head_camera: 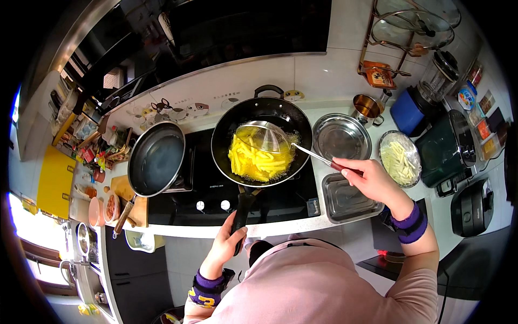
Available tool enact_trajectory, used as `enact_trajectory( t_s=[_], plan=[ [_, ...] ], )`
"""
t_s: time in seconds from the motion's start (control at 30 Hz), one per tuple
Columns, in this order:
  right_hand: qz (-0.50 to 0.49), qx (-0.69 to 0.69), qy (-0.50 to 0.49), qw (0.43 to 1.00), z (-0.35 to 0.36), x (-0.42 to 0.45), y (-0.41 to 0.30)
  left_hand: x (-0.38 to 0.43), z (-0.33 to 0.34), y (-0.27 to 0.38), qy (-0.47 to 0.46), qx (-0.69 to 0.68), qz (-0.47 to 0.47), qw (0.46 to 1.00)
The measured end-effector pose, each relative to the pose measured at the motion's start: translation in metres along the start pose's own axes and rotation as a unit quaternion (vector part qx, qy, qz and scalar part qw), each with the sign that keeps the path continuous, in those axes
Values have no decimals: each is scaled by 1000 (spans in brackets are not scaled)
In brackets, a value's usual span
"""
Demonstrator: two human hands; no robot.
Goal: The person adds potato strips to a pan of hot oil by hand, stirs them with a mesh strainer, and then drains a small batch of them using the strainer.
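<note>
My left hand grips the long black handle of a black wok on the stove. Yellow potato strips lie in bubbling oil in the wok's lower part. Between the fingers of my right hand is the wooden handle of a metal strainer ladle. Its perforated bowl rests at the strips' upper side, partly over the oil; I cannot tell how deep it dips. A round steel dish stands just right of the wok, beyond the ladle's handle.
A black frying pan sits on the left burner of the glass cooktop. Nearest my right wrist are a rectangular steel tray and a bowl of pale cut strips. A blue blender and a steel pot stand farther back.
</note>
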State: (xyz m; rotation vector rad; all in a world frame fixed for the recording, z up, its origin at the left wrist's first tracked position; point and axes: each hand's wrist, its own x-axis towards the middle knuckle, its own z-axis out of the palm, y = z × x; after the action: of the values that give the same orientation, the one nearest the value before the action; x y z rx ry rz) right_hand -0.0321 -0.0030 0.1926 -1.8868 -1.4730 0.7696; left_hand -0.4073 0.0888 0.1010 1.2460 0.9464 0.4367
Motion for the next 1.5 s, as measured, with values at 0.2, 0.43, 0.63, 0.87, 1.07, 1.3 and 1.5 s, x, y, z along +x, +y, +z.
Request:
enact_trajectory(
  t_s=[0.2, 0.43, 0.63, 0.87, 1.07, 1.3, 1.5],
  plan=[
    [-7, -10, 59, 998, 3, 33, 26, -1, 1, 7, -6, -16, -6, 1000],
    [-29, -50, 78, 995, 18, 78, 35, 0, -1, 3, -11, -16, 9, 1000],
    [-18, -40, 22, 999, 36, 108, 43, 0, -2, 3, -14, -13, 11, 1000],
    [-7, 125, -94, 988, 55, 111, 46, -2, -1, 8, -4, -26, -6, 1000],
    [0, 116, -140, 983, 38, 90, 42, -2, -1, 7, -1, -12, -1, 1000],
    [-32, 76, -105, 991, -3, 41, 25, -2, 0, 4, 6, -12, 2, 1000],
    [-42, 1, -54, 998, -26, 6, 11, -2, 0, 4, 8, -25, 2, 1000]
  ],
)
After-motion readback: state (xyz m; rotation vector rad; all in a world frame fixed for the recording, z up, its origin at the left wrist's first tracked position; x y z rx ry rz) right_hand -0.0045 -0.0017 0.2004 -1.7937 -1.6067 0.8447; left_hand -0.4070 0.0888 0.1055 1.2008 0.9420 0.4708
